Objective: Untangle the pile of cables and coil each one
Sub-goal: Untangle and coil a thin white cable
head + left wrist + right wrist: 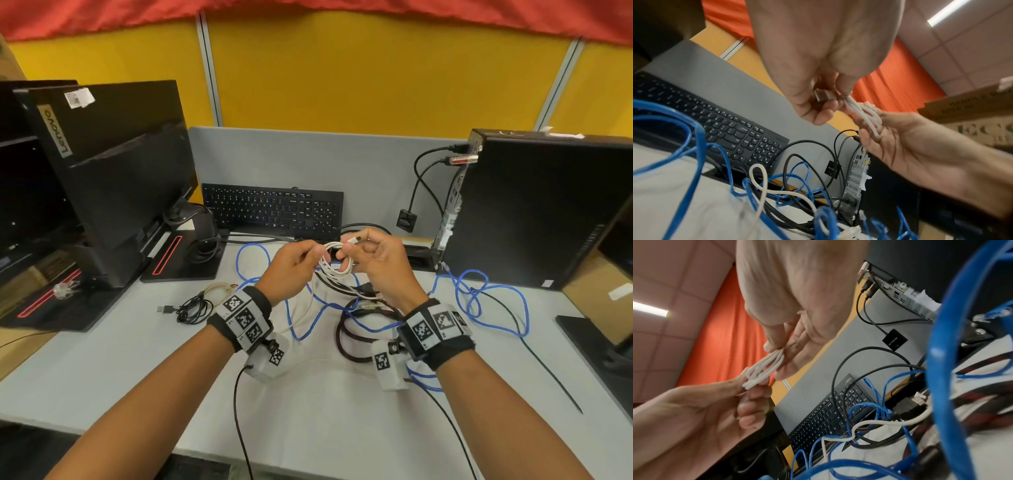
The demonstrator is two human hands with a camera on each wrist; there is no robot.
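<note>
Above the middle of the desk both hands hold a small coil of white cable (337,262). My left hand (317,251) pinches one side of the loops (865,113) together with a metal USB plug (823,95). My right hand (346,251) pinches the other side (766,368), and the cable's other plug sticks up from its fingers. Below them a tangle lies on the desk: a long blue cable (493,308), a dark braided cable (346,339), black cables and a cream one (764,186). A coiled black USB cable (191,308) and a coiled beige cable (219,291) lie to the left.
A black keyboard (274,209) leans against the grey partition behind the tangle. Monitors (120,178) on stands fill the left side. A black PC tower (541,205) with plugged-in cables stands at the right, a cardboard box (596,294) and another monitor base (596,342) beside it.
</note>
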